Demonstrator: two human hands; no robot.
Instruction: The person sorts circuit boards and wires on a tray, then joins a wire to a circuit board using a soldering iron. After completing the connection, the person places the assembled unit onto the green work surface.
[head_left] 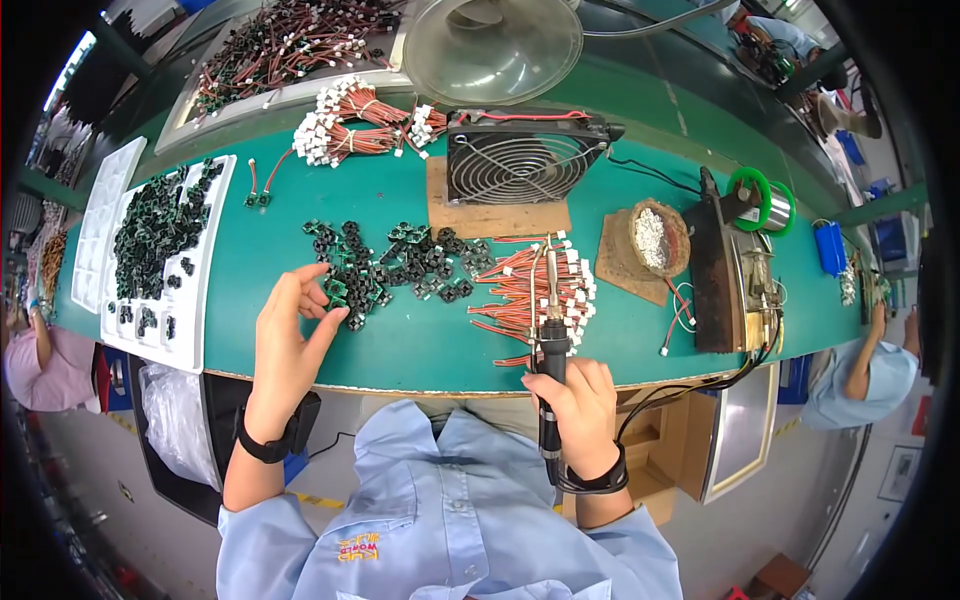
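Note:
My left hand (288, 335) is at the left edge of a loose pile of small green-and-black circuit boards (405, 262). Its thumb and fingers are curved and apart around a few boards; nothing is plainly gripped. My right hand (580, 405) is wrapped round the black handle of a soldering iron (552, 350), held upright with its metal end pointing away from me. Beneath and beside the iron lies a row of red-and-black wire leads with white connectors (575, 300), spread side by side on the green bench mat (400, 355).
A fan with a wire guard (520, 165) stands behind the boards. Right of it are a bowl of whitish bits (655, 240), a soldering station (735, 270) and a solder spool (775, 203). A white tray of boards (190, 335) lies left; bundled leads (350, 130) lie beyond.

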